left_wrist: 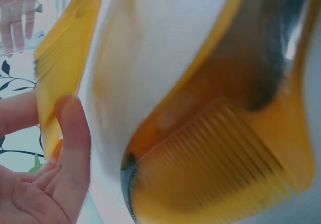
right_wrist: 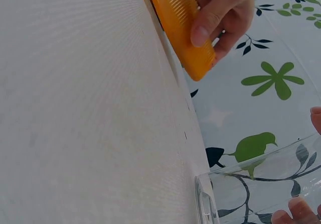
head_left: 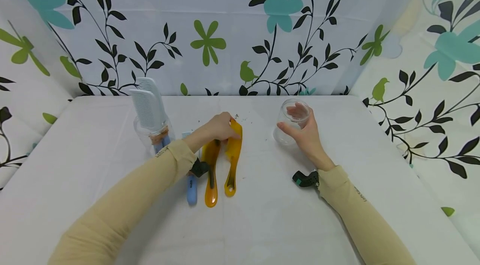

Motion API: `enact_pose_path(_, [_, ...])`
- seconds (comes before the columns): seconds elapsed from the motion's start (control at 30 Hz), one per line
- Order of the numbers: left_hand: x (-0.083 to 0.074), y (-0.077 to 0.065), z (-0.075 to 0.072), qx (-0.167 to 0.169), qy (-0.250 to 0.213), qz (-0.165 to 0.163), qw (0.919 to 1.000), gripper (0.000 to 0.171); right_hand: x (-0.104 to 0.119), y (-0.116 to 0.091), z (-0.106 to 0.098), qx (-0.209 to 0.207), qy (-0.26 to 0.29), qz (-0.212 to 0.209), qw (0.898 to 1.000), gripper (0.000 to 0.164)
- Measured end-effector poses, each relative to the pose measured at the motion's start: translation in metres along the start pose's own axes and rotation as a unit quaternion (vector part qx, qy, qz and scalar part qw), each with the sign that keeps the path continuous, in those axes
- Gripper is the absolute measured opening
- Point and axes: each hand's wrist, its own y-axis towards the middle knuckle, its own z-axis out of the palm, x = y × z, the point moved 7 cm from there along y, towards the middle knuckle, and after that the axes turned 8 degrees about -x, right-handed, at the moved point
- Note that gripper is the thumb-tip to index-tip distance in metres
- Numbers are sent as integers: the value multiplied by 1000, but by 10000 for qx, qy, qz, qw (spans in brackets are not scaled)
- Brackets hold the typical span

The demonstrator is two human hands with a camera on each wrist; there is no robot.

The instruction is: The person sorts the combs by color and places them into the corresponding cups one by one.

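Note:
My left hand [head_left: 221, 126] pinches the head of a yellow comb [head_left: 234, 148] between thumb and fingers; the left wrist view shows the thumb on the same yellow comb [left_wrist: 65, 73]. Right beside it lies an amber comb with a dark streak [head_left: 211, 186], its teeth large in the left wrist view. Left of that is a comb with a blue handle [head_left: 192, 190], partly covered by the left arm. My right hand [head_left: 309, 136] is wrapped around a clear jar [head_left: 284, 136] standing upright on the table. In the right wrist view the jar [right_wrist: 271, 179] shows only in part.
At the left stands another clear container [head_left: 140, 131] with pale blue combs [head_left: 146, 108] upright in it. The white table [head_left: 262, 223] carries small dark specks near the left hand. A patterned curtain [head_left: 225, 2] hangs behind the table's far edge.

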Motion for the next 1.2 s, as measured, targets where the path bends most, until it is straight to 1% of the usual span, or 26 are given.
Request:
enact_pose_path(0.07, [-1, -1, -2, 7, -376, -85, 9993, 62, 0, 0, 0, 8, 6, -11, 10000, 74])
enact_pose_path(0.23, [-5, -2, -7, -106, -1076, -153, 9940, 57, 0, 0, 0, 2, 20, -13, 10000, 74])
enact_pose_path(0.33, [-7, -3, -10, -206, -1472, -114, 9888, 54, -1, 0, 0, -4, 28, -27, 10000, 74])
enact_pose_path(0.43, [-13, -4, -14, -314, -1839, 8, 9824, 45, -2, 1, 0, -16, 61, -44, 10000, 74])
enact_pose_path(0.53, [-19, -5, -18, -412, -2223, 229, 9738, 36, -2, 1, 0, -26, 72, -48, 10000, 75])
enact_pose_path(0.63, [-25, -7, -24, -621, -2606, 463, 9623, 32, -2, 1, 0, -20, 46, -17, 10000, 76])
enact_pose_path(0.7, [-28, -8, -29, -799, -2852, 548, 9536, 30, -1, 0, 0, -12, 31, -2, 10000, 77])
enact_pose_path(0.83, [-33, -11, -37, -1092, -3174, 640, 9398, 29, 0, 0, 1, -17, 34, -4, 10000, 76])
enact_pose_path(0.93, [-37, -13, -40, -1178, -3290, 693, 9344, 29, -1, 0, 0, -35, 8, -3, 10000, 76])
enact_pose_path(1.07, [-42, -16, -44, -1259, -3390, 776, 9291, 31, -2, 0, 0, -41, 4, 19, 10000, 74])
enact_pose_path(1.2, [-47, -20, -50, -1398, -3614, 904, 9174, 33, -1, 0, 0, -44, 14, 10, 10000, 72])
